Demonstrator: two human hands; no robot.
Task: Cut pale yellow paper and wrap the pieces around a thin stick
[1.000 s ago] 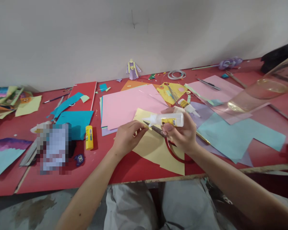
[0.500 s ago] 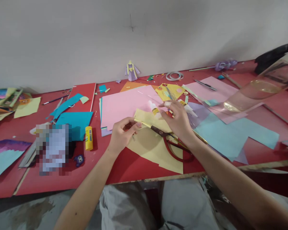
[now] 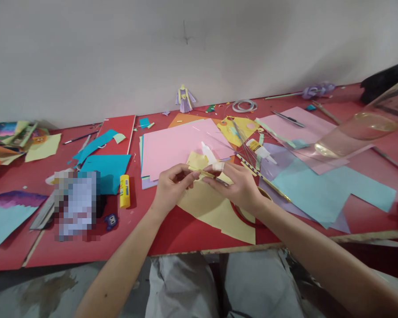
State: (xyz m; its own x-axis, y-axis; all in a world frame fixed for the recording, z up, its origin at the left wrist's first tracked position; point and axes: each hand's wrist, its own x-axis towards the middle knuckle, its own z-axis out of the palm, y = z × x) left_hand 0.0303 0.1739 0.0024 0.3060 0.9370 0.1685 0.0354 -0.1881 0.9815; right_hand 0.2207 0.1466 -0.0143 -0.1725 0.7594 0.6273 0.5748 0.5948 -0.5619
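Between my two hands is a narrow yellow paper strip (image 3: 201, 172), held just above the table. The left hand (image 3: 175, 187) pinches its left end. My right hand (image 3: 237, 183), a white wrap on one finger, closes thumb and forefinger on the right end. Beneath lies a larger sheet of yellow paper (image 3: 205, 210). Scissors with red handles (image 3: 240, 214) rest on that sheet, mostly covered by my right hand. Just beyond the fingers stands a white glue bottle (image 3: 208, 152), partly hidden.
A pink paper stack (image 3: 172, 148) lies ahead. To the left are a yellow glue stick (image 3: 124, 191) and teal paper (image 3: 104, 173). On the right are another glue bottle (image 3: 261, 150), a pencil (image 3: 275, 190), light blue paper (image 3: 318, 190) and a clear container (image 3: 361, 119). A paper figure (image 3: 185, 99) leans against the wall.
My right hand has come down and left from beside the glue bottle to grasp the strip's right end. The left hand stays on the strip. The view has shifted slightly.
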